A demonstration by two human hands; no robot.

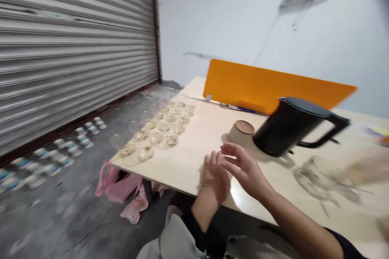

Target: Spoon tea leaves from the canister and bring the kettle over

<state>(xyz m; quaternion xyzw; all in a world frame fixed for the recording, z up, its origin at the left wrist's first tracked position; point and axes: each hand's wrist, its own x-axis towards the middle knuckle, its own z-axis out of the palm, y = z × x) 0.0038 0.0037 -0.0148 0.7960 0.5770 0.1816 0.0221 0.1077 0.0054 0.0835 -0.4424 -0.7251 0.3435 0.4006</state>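
My left hand (215, 176) and my right hand (244, 168) hover close together above the front part of the pale wooden tabletop (197, 158), holding nothing. Their fingers are apart and curved. Nearest to my right hand stands a small beige cup (240, 134) with a round wood-coloured top. Just beyond it is a black electric kettle (288, 127) with its handle to the right. Several flat, round, pale dough-like discs (156, 137) lie in rows at the table's left end, well away from both hands.
A blurred glass object (322, 180) stands right of my hands. An orange panel (267, 87) rises at the table's far side. Left of the table are a metal roller shutter (73, 44), rows of small round tins (51, 162) on the concrete floor, and a pink bag (118, 184).
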